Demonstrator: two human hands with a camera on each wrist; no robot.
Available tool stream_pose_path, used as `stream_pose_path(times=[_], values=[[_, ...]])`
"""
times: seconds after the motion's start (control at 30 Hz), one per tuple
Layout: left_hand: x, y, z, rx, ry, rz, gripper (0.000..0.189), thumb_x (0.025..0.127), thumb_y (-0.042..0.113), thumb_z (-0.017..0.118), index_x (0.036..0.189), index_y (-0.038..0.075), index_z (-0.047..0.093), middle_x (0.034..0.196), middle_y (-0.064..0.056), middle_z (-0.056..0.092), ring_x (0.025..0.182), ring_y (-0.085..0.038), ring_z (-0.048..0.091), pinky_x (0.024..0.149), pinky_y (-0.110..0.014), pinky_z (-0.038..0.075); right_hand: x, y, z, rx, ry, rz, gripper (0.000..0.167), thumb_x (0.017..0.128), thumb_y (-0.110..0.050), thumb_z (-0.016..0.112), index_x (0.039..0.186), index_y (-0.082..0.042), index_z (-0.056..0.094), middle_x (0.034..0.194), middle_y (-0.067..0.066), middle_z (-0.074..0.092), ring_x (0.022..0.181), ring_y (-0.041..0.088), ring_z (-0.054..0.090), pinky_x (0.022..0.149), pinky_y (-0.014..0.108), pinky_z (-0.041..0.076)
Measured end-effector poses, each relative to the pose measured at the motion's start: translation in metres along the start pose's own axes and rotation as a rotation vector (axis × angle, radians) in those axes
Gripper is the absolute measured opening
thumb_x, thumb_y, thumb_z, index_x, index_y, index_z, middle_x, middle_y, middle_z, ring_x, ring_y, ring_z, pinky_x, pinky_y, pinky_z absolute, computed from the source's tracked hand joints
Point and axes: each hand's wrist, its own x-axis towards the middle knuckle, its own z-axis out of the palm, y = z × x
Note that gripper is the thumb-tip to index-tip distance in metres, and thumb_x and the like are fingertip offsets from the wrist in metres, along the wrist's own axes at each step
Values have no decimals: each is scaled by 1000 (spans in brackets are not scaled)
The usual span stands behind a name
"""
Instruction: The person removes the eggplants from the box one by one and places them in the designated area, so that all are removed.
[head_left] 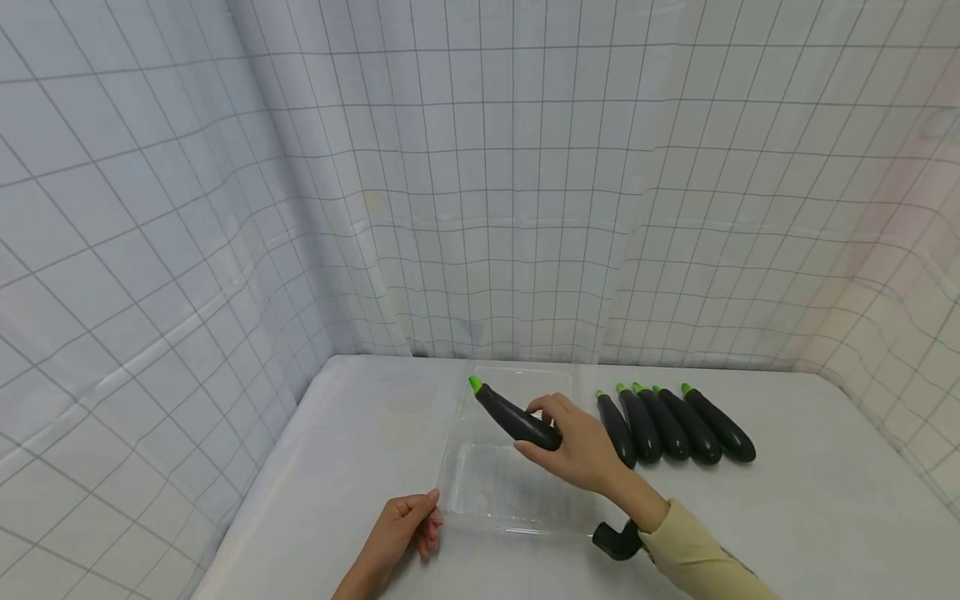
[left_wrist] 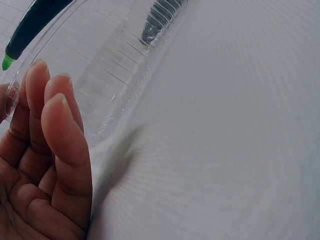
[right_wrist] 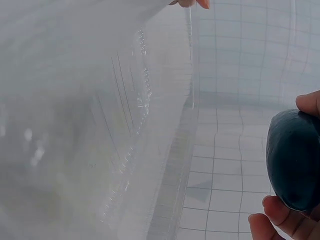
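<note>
My right hand (head_left: 573,442) holds a dark eggplant (head_left: 513,417) by its thick end, thumb on one side and fingers on the other. The eggplant is over a clear plastic tray (head_left: 495,487), its green stem tip pointing up and left. In the right wrist view the rounded end of the eggplant (right_wrist: 292,160) shows between thumb and fingertips. At the tray's front left corner, my left hand (head_left: 405,525) pinches the rim. The left wrist view shows the fingers (left_wrist: 65,125) bunched on the near side of that rim, with the thumb partly cut off at the edge.
Several more eggplants (head_left: 675,425) lie side by side to the right of the tray, stems pointing away. A black curved piece (head_left: 618,542) shows beside the right sleeve (head_left: 690,550). Gridded white sheeting (head_left: 510,208) hangs behind and at both sides of the white table (head_left: 817,500).
</note>
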Motion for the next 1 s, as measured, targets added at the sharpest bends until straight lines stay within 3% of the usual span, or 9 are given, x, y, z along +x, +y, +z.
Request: stream_pose_path(times=[0.23,0.33,0.53,0.77,1.0], values=[[-1,0,0,10,2,8,58,98,36,53,84,-21,54,60,-3,57,49,-11,53,44,-23,47,-2,1,-4,35,34,-6,42,81,-46,73,111,-20,57,94,-10,54,69,5,49,54,21,44],[-1,0,0,14,2,11,57,98,36,53,83,-20,54,60,-3,57,49,-11,53,44,-23,47,-4,3,-5,56,46,-16,43,81,-44,74,112,-19,57,96,-9,54,69,5,49,55,22,44],[0,-1,0,5,2,9,48,98,36,52,77,-7,59,59,-3,57,49,-11,53,43,-23,47,-7,5,-7,73,66,-32,44,81,-40,75,113,-17,56,94,-8,55,68,5,49,54,22,45],[0,0,0,5,-6,9,57,98,37,53,83,-19,54,60,-3,57,49,-10,52,44,-23,47,-13,10,-10,61,108,-33,42,81,-36,76,113,-16,57,88,-9,55,65,4,49,53,22,44],[0,1,0,4,-2,3,57,97,37,53,83,-18,55,60,-3,57,49,-11,53,44,-23,47,-18,21,-13,38,173,-31,42,80,-33,76,114,-14,58,90,-8,57,68,4,50,54,22,46]])
